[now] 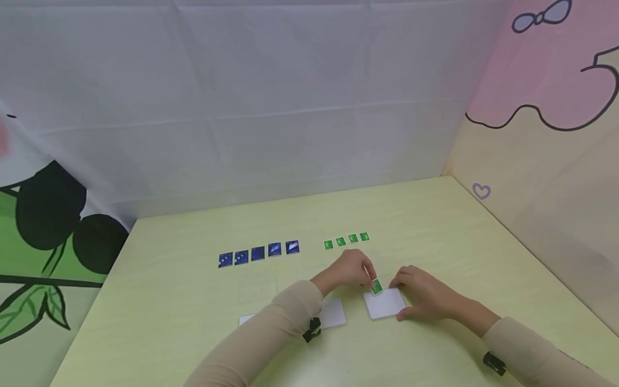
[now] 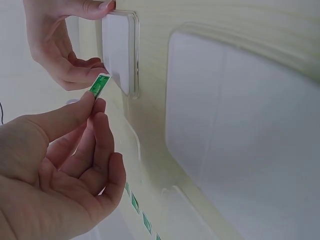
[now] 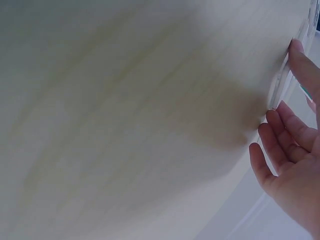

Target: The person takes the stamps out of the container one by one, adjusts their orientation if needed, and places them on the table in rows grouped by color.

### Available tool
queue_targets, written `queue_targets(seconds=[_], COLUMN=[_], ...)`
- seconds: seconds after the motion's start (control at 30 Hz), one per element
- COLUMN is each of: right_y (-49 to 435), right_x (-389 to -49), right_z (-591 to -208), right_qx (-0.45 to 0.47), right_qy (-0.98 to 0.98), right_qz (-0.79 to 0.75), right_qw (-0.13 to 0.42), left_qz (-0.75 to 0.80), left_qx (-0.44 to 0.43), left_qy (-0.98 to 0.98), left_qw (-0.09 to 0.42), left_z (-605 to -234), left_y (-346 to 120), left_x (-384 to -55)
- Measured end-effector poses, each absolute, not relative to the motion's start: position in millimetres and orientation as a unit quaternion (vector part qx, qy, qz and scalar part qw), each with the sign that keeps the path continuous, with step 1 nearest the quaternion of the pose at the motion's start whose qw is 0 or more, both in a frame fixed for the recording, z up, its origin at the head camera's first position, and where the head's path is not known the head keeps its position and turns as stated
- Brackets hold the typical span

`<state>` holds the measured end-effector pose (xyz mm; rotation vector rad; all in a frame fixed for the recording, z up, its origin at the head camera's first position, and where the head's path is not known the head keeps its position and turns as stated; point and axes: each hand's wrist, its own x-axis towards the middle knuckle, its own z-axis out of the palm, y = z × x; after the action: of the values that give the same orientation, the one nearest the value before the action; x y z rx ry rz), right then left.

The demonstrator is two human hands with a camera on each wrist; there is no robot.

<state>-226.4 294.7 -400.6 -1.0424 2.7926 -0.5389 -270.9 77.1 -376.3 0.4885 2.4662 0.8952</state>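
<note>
My left hand [image 1: 347, 267] pinches a small green card [image 2: 100, 85] with a white border between thumb and forefinger. In the head view the card overlaps the upper left edge of a white rectangular case [image 1: 386, 305] with rounded corners. My right hand [image 1: 426, 293] holds this case by its right side, thumb at the near corner and fingers at the far edge. A clear rim [image 2: 135, 60] runs round the case in the left wrist view. Another white case [image 1: 333, 313] lies to the left, partly hidden by my left forearm.
Behind my hands is a row of several green cards [image 1: 340, 242]. Several dark blue cards [image 1: 258, 253] line up farther left. A clear, thin-edged piece [image 1: 257, 290] lies in front of them. One more white piece [image 1: 246, 319] peeks out beside the left sleeve. A wall borders the table's right side.
</note>
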Motion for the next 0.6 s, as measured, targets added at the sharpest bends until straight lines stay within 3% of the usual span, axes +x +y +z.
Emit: queue_targets(seconds=[0.6], right_y=[296], right_x=[-227], right_z=[-402], right_qx=[-0.344], right_qy=[0.921], right_qz=[-0.173], right_qw=[0.054], left_qz=[0.345], left_qx=[0.162], left_qy=[0.892], left_qw=[0.243], left_z=[-373], left_y=[66], left_x=[-275])
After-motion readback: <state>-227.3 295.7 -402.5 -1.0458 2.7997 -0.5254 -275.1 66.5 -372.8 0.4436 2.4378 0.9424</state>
